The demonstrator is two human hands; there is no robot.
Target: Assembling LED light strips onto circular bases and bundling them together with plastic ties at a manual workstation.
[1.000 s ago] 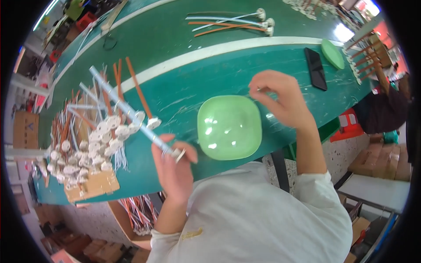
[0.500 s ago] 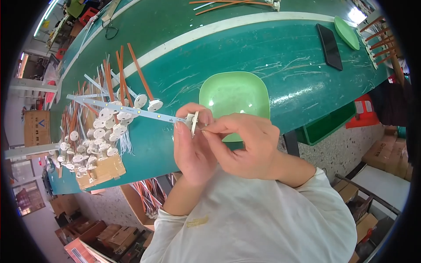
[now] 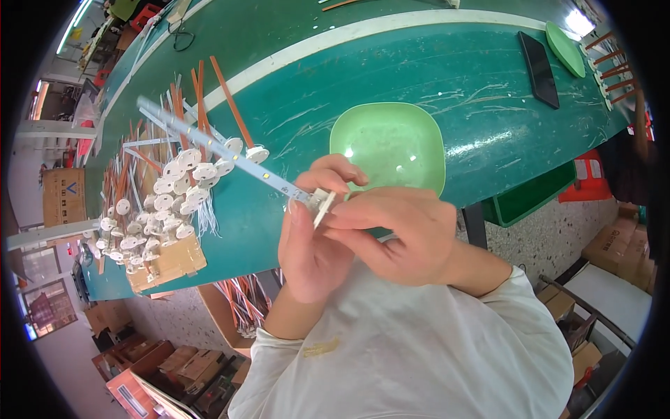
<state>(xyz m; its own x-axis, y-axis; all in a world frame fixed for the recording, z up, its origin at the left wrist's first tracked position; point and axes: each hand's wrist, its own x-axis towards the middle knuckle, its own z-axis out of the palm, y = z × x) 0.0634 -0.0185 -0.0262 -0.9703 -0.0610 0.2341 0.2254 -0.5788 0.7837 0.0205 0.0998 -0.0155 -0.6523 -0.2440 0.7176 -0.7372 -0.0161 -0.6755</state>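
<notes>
My left hand (image 3: pixel 307 255) is closed around the near end of a pale LED strip (image 3: pixel 241 162), which slants away to the upper left. At that end sits a white round end cap (image 3: pixel 324 209), held on edge between my hands. My right hand (image 3: pixel 408 234) is pinched against the cap's right face; whatever is between its fingertips is hidden. Just beyond both hands lies a light green bowl (image 3: pixel 391 140), a few tiny bits in it. To the left is a heap of similar strips with white round caps (image 3: pixel 164 202), some strips orange-brown on the visible side.
A cardboard piece (image 3: pixel 180 264) lies under the heap's near edge. Far right on the green table are a black phone (image 3: pixel 537 70), a green plate (image 3: pixel 564 49) and more capped strips (image 3: pixel 615 68). Below the table stand a green bin (image 3: pixel 532 199) and a box of strips (image 3: pixel 244 304).
The LED strip has tilted more steeply, its far end rising, and the cap has turned with it. My right fingers have moved closer against the cap. The whole view has shifted slightly.
</notes>
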